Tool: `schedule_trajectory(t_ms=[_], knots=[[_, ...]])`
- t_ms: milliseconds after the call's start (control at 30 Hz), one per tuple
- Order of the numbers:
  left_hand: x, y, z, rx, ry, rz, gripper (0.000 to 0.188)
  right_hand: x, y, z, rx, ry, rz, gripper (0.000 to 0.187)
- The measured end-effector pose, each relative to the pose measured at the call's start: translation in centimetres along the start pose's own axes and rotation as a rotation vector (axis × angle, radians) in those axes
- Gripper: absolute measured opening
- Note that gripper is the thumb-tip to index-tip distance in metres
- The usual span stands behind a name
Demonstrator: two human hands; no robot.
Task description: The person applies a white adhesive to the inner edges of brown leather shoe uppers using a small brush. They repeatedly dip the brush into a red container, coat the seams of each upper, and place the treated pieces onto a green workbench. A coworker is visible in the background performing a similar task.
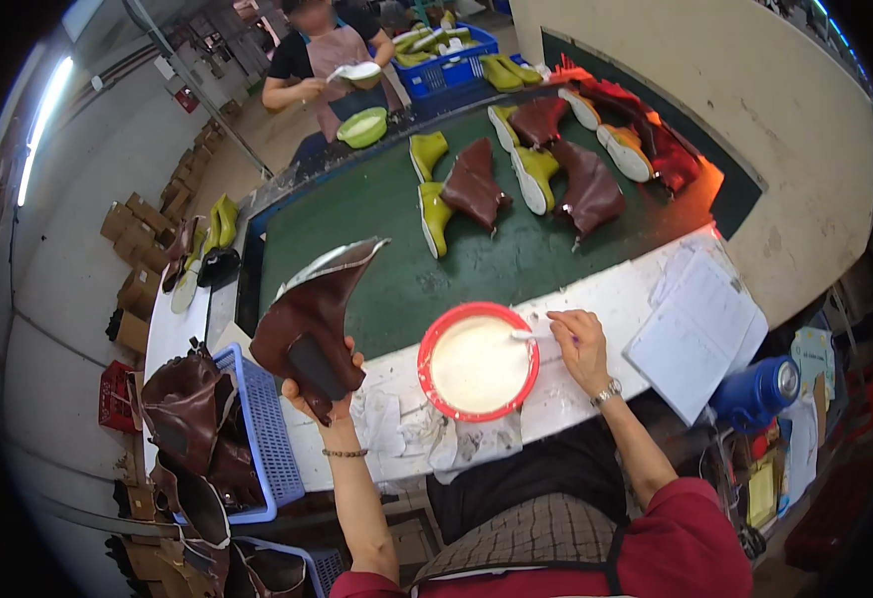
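Note:
My left hand (335, 409) grips a dark brown leather boot upper (307, 304) from below and holds it raised over the front left of the bench. A darker patch shows on the upper's side, and its pale lining at the top edge. In my right hand (581, 349), the fingers are closed on a white-handled brush (533, 336), its tip at the right side of a red bowl (423, 364). Creamy white liquid (471, 369) fills the bowl and hides whether the brush tip dips in. Crumpled, stained cloths (456, 439) lie beside the bowl.
Beyond the white bench, a green conveyor belt (356, 219) carries yellow-green lasts (434, 214) and brown uppers (474, 189). A blue basket (272, 429) of uppers stands left. Right are papers (691, 334) and a blue flask (760, 389). Another person (332, 60) works across the belt.

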State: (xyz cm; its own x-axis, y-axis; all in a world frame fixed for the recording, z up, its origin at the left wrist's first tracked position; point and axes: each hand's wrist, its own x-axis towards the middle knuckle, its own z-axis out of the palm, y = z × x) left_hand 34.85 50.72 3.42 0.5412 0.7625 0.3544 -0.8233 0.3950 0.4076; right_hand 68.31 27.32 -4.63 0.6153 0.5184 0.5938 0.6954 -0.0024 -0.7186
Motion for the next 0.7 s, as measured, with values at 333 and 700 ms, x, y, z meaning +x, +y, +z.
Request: schedule_trajectory(t_ms=[333, 700], knots=[[-2.2, 2.3, -3.4, 0.106, -0.054, 0.012, 0.081, 12.0, 7.8, 9.4, -0.190, -0.508, -0.033, 0.033], [-7.9, 6.2, -3.1, 0.494, 0.293, 0.013, 0.125, 21.8, 15.4, 20.8, -0.445, -0.448, 0.108, 0.051]])
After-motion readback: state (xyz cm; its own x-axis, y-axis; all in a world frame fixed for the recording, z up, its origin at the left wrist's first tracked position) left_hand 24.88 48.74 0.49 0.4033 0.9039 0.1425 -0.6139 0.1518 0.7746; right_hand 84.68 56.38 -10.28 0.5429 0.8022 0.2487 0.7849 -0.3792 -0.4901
